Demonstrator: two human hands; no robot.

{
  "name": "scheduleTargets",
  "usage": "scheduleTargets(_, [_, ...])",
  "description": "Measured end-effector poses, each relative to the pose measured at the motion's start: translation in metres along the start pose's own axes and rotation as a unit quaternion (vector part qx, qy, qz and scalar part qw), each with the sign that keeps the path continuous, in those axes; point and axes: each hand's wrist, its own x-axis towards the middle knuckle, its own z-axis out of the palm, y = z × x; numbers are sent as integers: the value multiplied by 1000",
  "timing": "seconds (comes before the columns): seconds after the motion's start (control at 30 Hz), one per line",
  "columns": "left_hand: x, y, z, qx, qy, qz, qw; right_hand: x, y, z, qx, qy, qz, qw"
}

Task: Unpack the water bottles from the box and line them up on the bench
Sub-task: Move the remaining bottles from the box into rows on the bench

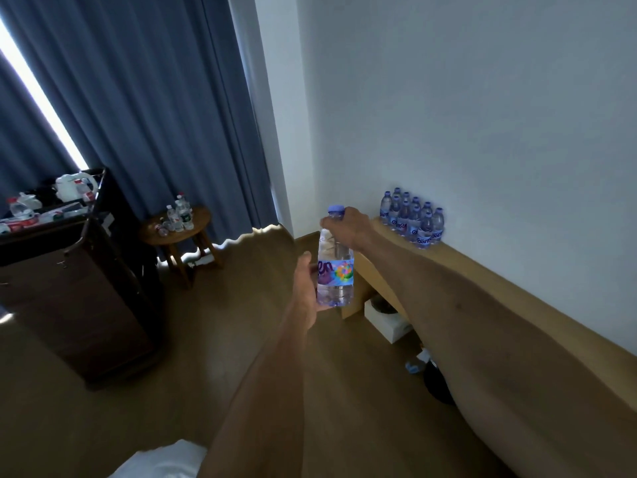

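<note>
I hold one clear water bottle (336, 270) with a blue cap and a colourful label upright in mid-air, left of the bench end. My right hand (346, 227) grips its neck and shoulder from above. My left hand (305, 288) curls round its lower body from the left. Several matching bottles (412, 219) stand clustered in rows on the far end of the light wooden bench (482, 274), against the white wall. The box is not in view.
A white bin (387, 317) and a dark bin (437, 384) sit under the bench. A small round wooden table (174, 232) with other bottles stands by the blue curtain. A dark cabinet (69, 284) cluttered on top is at left. Wooden floor lies between.
</note>
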Motion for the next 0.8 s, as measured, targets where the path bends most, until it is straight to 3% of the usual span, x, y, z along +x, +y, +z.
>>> scheduleTargets(0.17, [11, 13, -44, -29, 78, -30, 996, 15, -17, 43, 97, 22, -14, 995])
scheduleTargets(0.27, [23, 20, -70, -37, 55, -83, 994, 26, -33, 70, 87, 8, -48, 995])
scheduleTargets(0.4, [43, 29, -94, 40, 36, -143, 988, 46, -44, 103, 66, -38, -70, 995])
scheduleTargets(0.8, [199, 70, -166, -19, 90, -158, 983, 214, -60, 203, 77, -85, -65, 991])
